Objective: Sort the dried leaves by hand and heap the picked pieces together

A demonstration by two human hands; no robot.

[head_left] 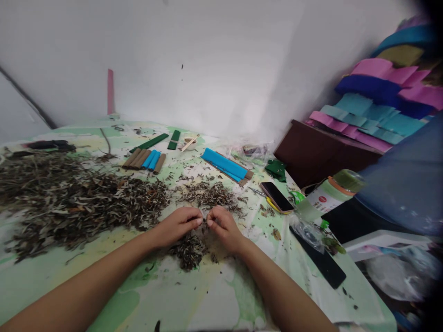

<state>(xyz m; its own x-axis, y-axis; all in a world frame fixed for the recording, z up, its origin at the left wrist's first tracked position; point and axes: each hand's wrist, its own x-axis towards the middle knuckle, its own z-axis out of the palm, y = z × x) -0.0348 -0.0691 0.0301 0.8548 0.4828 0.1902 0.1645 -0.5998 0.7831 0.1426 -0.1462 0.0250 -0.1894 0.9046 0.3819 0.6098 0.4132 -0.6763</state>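
No lettering is readable, even on the label [319, 203] of the bottle [330, 195].

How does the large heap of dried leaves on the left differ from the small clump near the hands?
The large heap spreads wide; the small clump covers far less of the tablecloth. The large heap lies beyond the left forearm, while the small clump lies between the forearms. Both are loose, dry-looking, dull brown-grey leaves.
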